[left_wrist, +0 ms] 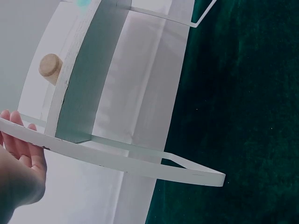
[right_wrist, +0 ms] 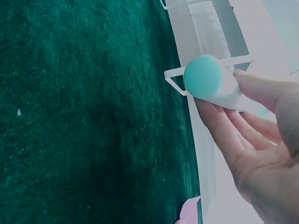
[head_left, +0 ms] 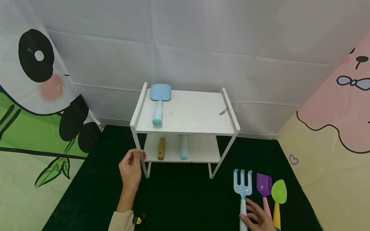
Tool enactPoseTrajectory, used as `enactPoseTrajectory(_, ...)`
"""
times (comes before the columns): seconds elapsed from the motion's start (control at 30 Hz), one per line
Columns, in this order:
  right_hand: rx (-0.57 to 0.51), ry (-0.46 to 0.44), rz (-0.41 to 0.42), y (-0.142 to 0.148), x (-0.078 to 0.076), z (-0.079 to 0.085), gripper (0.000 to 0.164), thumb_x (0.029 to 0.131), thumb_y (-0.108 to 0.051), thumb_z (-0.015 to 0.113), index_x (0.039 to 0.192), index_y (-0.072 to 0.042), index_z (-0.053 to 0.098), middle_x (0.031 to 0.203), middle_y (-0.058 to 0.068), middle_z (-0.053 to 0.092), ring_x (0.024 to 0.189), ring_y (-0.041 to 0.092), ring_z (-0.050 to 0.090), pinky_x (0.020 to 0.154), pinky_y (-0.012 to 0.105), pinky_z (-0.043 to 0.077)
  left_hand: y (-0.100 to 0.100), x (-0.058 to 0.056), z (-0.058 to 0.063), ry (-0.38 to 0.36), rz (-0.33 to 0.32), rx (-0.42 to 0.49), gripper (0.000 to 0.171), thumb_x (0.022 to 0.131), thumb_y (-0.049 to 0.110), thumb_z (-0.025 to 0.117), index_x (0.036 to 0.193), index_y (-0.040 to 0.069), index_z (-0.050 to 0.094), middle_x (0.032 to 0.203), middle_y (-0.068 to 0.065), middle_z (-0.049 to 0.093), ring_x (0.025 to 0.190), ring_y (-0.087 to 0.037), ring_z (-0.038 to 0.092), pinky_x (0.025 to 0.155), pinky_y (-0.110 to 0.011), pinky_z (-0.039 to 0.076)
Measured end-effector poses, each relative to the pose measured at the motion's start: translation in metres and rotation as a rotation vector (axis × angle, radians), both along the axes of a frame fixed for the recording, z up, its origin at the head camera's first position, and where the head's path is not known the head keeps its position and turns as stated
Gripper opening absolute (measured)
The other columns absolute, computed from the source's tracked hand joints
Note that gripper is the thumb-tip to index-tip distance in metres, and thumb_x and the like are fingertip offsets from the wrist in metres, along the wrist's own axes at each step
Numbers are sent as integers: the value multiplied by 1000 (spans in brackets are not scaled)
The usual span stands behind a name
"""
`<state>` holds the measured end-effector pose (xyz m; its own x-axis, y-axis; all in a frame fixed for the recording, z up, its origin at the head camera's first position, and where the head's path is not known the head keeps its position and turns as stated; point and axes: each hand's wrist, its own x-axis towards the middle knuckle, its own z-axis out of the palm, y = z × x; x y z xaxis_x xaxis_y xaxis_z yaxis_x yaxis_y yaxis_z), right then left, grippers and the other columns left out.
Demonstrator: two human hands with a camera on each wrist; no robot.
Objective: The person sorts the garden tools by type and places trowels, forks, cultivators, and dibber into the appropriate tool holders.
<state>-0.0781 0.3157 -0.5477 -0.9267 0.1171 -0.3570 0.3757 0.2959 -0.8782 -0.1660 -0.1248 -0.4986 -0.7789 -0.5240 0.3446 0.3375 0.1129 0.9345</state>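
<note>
My left hand grips the front left leg of a white two-tier shelf; its fingertips show past the leg. In the left wrist view those fingers are behind the white frame. At the lower right, my right hand holds a light blue toy garden fork by its handle, tines pointing away from me. The right wrist view shows the handle's rounded end between thumb and fingers. Just right of that hand lie a purple toy shovel with a pink handle and a green toy trowel with a yellow handle.
A light blue toy spade lies on the top tier's left side. On the lower tier are a brown handle and a pale blue handle, their far ends hidden. Dark green cloth covers the surface; printed curtains stand around.
</note>
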Motion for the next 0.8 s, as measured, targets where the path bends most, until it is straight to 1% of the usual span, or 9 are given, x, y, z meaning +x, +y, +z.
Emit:
enactPoseTrajectory(0.13,2,20,-6,-6,3,6,65,90,-8,79,147,2,49,130,23,64,100,26,71,80,36,61,0,0,0,-6,1,1,31,110,17,51,100,-9,64,91,0,68,87,-13,65,83,-17,53)
enactPoseTrajectory(0.33,17,59,22,-14,5,15,63,90,-6,78,146,0,50,129,21,65,100,24,71,79,34,61,0,0,-1,-7,-1,2,32,110,18,51,100,-9,64,90,0,67,87,-15,65,82,-17,53)
enactPoseTrajectory(0.5,24,91,30,-21,7,21,63,90,-4,78,146,-1,50,130,22,65,100,23,71,79,33,61,0,-1,-1,-8,-9,3,32,110,18,51,100,-9,64,90,0,67,88,-15,65,83,-17,53)
enactPoseTrajectory(0.8,30,178,45,-34,9,30,62,87,0,79,144,-1,54,129,21,65,100,22,72,79,33,61,0,-2,-2,1,-3,-2,31,110,17,51,99,-9,64,89,1,68,86,-13,64,82,-17,53)
